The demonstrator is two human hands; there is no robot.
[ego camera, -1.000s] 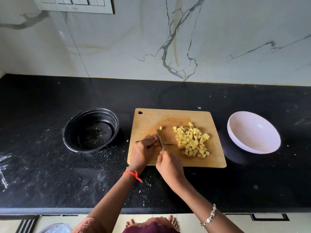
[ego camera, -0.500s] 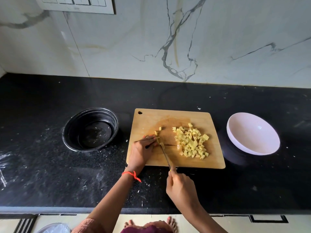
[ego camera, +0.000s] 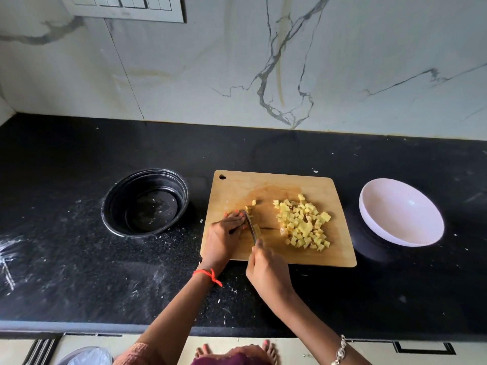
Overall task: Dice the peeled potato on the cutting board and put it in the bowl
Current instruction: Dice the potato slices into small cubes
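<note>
A person's right hand (ego camera: pixel 268 270) grips the handle of a kitchen knife (ego camera: pixel 250 225), forefinger laid along the top, with the blade angled away from the body and its edge down on a wooden cutting board (ego camera: pixel 263 185). The left hand (ego camera: pixel 224 234) rests on the board just left of the blade, its fingers curled and fingertips (ego camera: pixel 234 215) close against the steel; whether they pin a piece of potato beneath them cannot be told. A few loose potato cubes (ego camera: pixel 257 230) lie against the blade's right side and beyond its tip. The main heap of diced potato (ego camera: pixel 303 225) sits on the right half of the board, apart from the knife. A red thread (ego camera: pixel 208 274) circles the left wrist, and a bracelet (ego camera: pixel 340 350) the right. The board lies on a black speckled desk (ego camera: pixel 263 148) dusted with pale flecks. An empty pale bowl (ego camera: pixel 369 204) stands on the desk just right of the board; a black bowl (ego camera: pixel 116 206), holding only a few scraps, stands to the left. Behind rises a white veined marble wall (ego camera: pixel 342 61) with a switch panel (ego camera: pixel 123 6) at upper left. Bare toes (ego camera: pixel 268 349) show at the lower edge.
</note>
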